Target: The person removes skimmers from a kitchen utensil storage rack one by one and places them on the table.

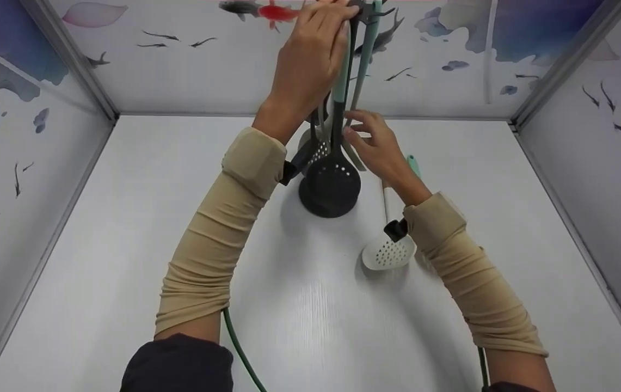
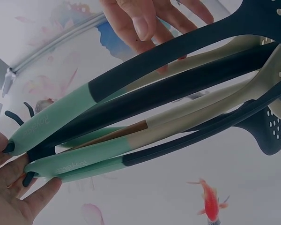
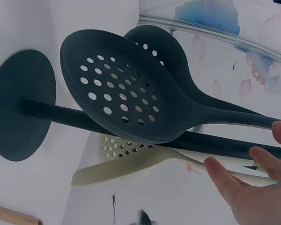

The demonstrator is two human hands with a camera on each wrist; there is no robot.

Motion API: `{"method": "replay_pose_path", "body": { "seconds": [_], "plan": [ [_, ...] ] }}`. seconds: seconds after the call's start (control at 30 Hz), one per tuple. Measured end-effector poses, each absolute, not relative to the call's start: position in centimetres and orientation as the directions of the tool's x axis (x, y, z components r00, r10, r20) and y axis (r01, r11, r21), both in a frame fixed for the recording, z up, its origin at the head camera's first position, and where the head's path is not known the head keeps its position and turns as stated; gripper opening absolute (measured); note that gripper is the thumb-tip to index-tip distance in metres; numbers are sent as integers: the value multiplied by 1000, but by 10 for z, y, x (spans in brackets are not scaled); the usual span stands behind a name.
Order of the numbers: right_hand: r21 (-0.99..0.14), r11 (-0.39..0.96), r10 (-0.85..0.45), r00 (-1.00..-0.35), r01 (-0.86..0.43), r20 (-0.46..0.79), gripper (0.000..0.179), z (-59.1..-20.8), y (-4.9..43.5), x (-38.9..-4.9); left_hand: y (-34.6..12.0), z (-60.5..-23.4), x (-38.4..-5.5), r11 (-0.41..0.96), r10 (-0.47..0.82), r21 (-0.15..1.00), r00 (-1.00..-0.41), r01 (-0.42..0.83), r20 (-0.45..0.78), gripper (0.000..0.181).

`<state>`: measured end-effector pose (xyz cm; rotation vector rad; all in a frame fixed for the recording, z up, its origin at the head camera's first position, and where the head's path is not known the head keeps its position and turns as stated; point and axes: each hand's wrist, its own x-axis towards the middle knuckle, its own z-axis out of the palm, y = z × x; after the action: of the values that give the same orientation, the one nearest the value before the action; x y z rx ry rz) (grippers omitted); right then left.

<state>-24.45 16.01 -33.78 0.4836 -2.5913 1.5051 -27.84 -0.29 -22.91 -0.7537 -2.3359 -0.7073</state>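
The left hand [image 1: 310,60] grips the top of the rack [image 1: 364,12] while the right hand [image 1: 376,144], loosely spread, had best steady the hanging spoons [image 1: 336,185] gently.

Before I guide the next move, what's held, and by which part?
The left hand holds the utensil rack at its hooked top, fingers against the green handle ends. The right hand, beside the handles, shows no clear hold.
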Motion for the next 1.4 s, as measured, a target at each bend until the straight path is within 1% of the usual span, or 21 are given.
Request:
{"method": "replay_pose_path", "body": {
  "seconds": [0.27, 0.47, 0.6, 0.7, 0.9, 1.0, 1.07, 1.17, 1.3, 1.4],
  "plan": [
    [-778, 525, -234, -937, -347, 260, 37, -342, 155, -240, -4, -229, -278, 695, 333, 308, -670, 650, 663, 40],
    [-790, 477, -253, -921, -386, 297, 29, -345, 147, -233, -6, -228, -278, 677, 342, 318, -666, 664, 663, 41],
    [-801, 431, -255, -908, -415, 333, 25, -343, 144, -229, -7, -226, -278, 655, 329, 370, -689, 659, 646, 43],
    [-808, 416, -253, -907, -417, 337, 24, -339, 142, -224, -8, -225, -278, 652, 307, 409, -716, 638, 627, 44],
    [-808, 389, -250, -895, -442, 369, 21, -320, 138, -208, -9, -225, -276, 648, 276, 463, -753, 605, 598, 44],
    [-808, 365, -229, -886, -462, 403, 19, -323, 146, -209, -7, -226, -275, 633, 277, 482, -759, 606, 590, 44],
    [-810, 353, -213, -884, -468, 417, 17, -327, 153, -211, -7, -226, -275, 628, 282, 480, -754, 612, 593, 44],
    [-816, 329, -192, -880, -475, 435, 15, -332, 167, -211, -7, -226, -276, 634, 295, 447, -732, 631, 615, 43],
    [-826, 311, -168, -883, -470, 438, 17, -337, 190, -207, -8, -227, -277, 655, 317, 383, -697, 651, 643, 41],
    [-835, 321, -141, -894, -447, 425, 21, -340, 209, -203, -8, -226, -278, 672, 337, 344, -685, 656, 646, 40]
  ]
}}
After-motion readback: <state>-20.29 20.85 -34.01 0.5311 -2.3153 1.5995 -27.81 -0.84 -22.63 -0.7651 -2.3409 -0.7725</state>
